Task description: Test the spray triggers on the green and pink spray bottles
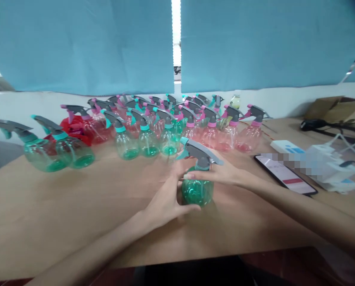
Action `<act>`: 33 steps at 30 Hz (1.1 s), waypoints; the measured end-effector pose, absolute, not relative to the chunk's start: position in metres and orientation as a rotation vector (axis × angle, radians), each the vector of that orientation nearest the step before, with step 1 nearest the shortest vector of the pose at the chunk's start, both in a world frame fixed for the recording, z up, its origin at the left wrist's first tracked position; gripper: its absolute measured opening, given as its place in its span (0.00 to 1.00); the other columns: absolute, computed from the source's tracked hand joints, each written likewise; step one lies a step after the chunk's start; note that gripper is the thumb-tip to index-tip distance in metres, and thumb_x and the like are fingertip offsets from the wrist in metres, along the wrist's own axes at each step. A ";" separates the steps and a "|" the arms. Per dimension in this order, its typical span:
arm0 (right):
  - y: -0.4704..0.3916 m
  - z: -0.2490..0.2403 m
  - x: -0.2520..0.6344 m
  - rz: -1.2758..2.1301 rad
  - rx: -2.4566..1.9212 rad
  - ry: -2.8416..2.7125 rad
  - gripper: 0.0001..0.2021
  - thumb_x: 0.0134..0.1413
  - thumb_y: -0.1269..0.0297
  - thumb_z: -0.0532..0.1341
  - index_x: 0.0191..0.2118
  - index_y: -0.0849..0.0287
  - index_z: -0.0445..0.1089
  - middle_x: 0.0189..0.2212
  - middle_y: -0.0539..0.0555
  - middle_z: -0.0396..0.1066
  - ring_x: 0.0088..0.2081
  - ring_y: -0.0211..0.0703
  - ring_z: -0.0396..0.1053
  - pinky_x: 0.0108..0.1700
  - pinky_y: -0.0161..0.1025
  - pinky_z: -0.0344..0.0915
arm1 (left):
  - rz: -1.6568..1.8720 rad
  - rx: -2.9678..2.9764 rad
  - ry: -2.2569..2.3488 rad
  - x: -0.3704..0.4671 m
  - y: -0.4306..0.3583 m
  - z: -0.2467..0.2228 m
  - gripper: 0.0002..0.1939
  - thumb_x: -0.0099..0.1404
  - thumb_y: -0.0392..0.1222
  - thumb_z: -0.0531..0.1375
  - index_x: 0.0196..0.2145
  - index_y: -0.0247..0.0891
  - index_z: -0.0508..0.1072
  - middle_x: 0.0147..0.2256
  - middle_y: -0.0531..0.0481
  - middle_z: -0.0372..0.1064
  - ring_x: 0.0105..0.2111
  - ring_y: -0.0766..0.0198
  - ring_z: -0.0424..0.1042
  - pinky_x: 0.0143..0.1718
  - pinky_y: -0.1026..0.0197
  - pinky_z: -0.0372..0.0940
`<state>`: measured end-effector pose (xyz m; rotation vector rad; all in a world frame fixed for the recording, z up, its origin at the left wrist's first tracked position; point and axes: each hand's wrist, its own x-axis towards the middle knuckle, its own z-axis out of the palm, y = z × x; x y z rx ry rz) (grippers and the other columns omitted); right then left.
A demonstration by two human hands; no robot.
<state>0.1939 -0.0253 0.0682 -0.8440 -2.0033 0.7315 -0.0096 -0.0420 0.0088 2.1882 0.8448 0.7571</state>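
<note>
A green see-through spray bottle (pixel 197 193) with a grey and teal trigger head stands near the front middle of the table, its nozzle pointing left. My left hand (pixel 167 198) is wrapped around its left side, the thumb across the front. From the right, my right hand (pixel 217 172) grips it just below the collar, thumb over the front; its other fingers are partly hidden behind the bottle. Just beyond are green bottles (pixel 149 145) with teal collars and pink bottles (pixel 211 135) with pink collars, several of each, in rows.
Two more green bottles (pixel 76 153) stand apart at the left, by a red bag (pixel 76 129). On the right lie a phone (pixel 284 174), white boxes (pixel 329 163), black cables (pixel 311 125) and an open cardboard box (pixel 335 107). A blue curtain (pixel 84 43) hangs behind the table (pixel 84 214).
</note>
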 end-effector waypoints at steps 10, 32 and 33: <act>-0.013 0.067 0.202 0.905 -0.765 -1.752 0.14 0.50 0.68 0.62 0.45 0.54 0.66 0.38 0.50 0.73 0.41 0.41 0.73 0.44 0.42 0.70 | 0.721 2.226 0.759 0.021 -0.020 0.007 0.49 0.55 0.50 0.70 0.65 0.42 0.47 0.60 0.34 0.57 0.55 0.42 0.67 0.55 0.38 0.62; -0.007 0.075 0.206 0.882 -0.842 -1.749 0.15 0.40 0.72 0.55 0.38 0.52 0.64 0.29 0.48 0.69 0.37 0.44 0.72 0.38 0.41 0.70 | 0.435 2.697 1.000 -0.015 0.006 -0.001 0.38 0.65 0.57 0.59 0.66 0.41 0.51 0.62 0.37 0.57 0.62 0.44 0.56 0.59 0.43 0.55; -0.008 0.076 0.206 0.898 -0.836 -1.740 0.15 0.40 0.72 0.55 0.38 0.52 0.62 0.31 0.48 0.69 0.37 0.43 0.73 0.39 0.41 0.69 | 0.428 2.705 0.995 -0.015 0.007 -0.002 0.36 0.66 0.58 0.58 0.65 0.41 0.53 0.62 0.37 0.57 0.62 0.44 0.55 0.59 0.43 0.55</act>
